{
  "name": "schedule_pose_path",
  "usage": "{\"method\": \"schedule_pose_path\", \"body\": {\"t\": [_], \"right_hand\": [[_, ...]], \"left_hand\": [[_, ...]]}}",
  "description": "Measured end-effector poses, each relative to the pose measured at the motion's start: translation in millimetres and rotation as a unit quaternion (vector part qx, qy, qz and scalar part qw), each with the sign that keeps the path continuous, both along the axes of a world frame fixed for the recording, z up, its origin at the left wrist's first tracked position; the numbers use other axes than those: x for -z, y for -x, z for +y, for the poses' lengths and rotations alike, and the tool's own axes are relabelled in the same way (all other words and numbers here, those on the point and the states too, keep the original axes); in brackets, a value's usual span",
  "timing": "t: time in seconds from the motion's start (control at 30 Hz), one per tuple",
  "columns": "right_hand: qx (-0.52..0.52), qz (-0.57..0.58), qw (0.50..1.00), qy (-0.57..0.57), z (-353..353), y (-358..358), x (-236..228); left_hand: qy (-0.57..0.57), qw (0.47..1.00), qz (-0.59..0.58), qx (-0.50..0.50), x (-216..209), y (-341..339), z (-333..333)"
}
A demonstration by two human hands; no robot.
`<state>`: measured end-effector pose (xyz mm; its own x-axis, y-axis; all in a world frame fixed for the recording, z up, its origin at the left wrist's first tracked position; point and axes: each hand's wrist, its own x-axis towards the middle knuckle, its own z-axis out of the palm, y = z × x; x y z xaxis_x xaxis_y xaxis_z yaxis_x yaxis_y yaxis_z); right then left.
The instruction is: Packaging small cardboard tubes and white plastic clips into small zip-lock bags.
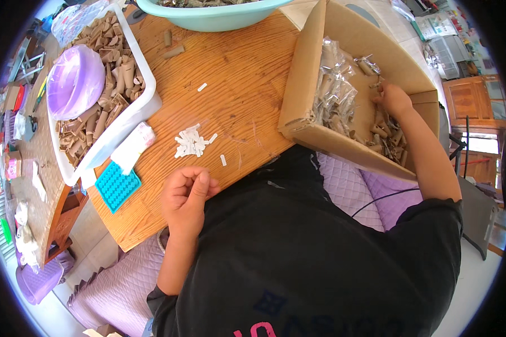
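My right hand (394, 102) reaches into a cardboard box (303, 84) at the right, fingers apart and bent down beside brown tube-like pieces (383, 126). Some of these lie in clear plastic wrappers (334, 84). Over the near edge of the wooden table (236, 67), my left hand (188, 194) is closed, with the thumb against curled fingers. Whether anything small sits in it is hidden. Just beyond it lies a pile of small white strips (191, 141), with a few loose strips (223, 160) around.
At the left stands a white tub (151, 92) of brown pieces, with purple bowls (76, 81) on top. A teal bumpy mat (118, 185) and a white packet (132, 147) lie near the table's left corner. A pale green basin (219, 19) is at the far edge.
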<state>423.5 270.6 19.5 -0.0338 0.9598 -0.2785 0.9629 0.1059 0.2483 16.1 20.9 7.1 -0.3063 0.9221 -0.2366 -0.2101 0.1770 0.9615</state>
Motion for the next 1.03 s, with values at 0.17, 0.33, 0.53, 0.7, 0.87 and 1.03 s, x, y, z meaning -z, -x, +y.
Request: {"method": "schedule_pose_path", "body": {"t": [0.17, 0.33, 0.53, 0.7, 0.87, 1.03], "right_hand": [[0.089, 0.363, 0.927, 0.031, 5, -26, -34], [0.058, 0.652, 0.752, -0.081, -69, 86, -108], [-0.218, 0.670, 0.709, -0.029, -167, 208, -70], [-0.157, 0.733, 0.656, 0.086, -176, 246, -14], [-0.054, 0.750, 0.639, 0.163, -171, 245, 5], [-0.020, 0.803, 0.557, 0.211, -170, 254, 17]], "left_hand": [[0.005, 1.000, -0.014, 0.012, 1, 2, 2], [0.000, 0.999, -0.031, 0.039, -3, -2, 5], [-0.098, 0.951, -0.242, 0.165, -12, -12, 12], [-0.021, 0.955, -0.266, 0.130, 5, -1, -2], [0.022, 0.950, -0.305, 0.057, 9, 14, -17], [0.022, 0.942, -0.333, 0.036, 14, 21, -26]]}}
